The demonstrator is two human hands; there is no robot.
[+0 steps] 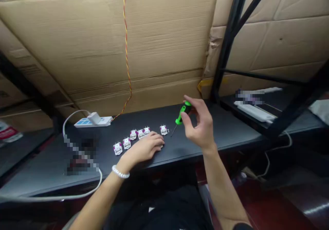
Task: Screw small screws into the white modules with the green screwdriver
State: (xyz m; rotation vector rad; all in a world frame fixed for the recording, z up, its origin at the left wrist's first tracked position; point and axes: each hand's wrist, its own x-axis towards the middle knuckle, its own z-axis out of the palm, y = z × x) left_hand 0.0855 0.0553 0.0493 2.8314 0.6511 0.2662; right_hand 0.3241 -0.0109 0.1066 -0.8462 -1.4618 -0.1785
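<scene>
Six small white-and-magenta connector modules [133,134] sit along the black table [231,129], your left hand [145,146] resting flat and empty beside them while your right hand [197,124] pinches a green-handled screwdriver [183,112], its shaft slanting down toward the nearest module.

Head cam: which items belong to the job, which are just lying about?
Job:
green-handled screwdriver in the right hand
small white-and-magenta modules by the left hand

Lying about:
power strip with white cable
second power strip
twisted red-and-yellow wire
cardboard sheeting
</scene>
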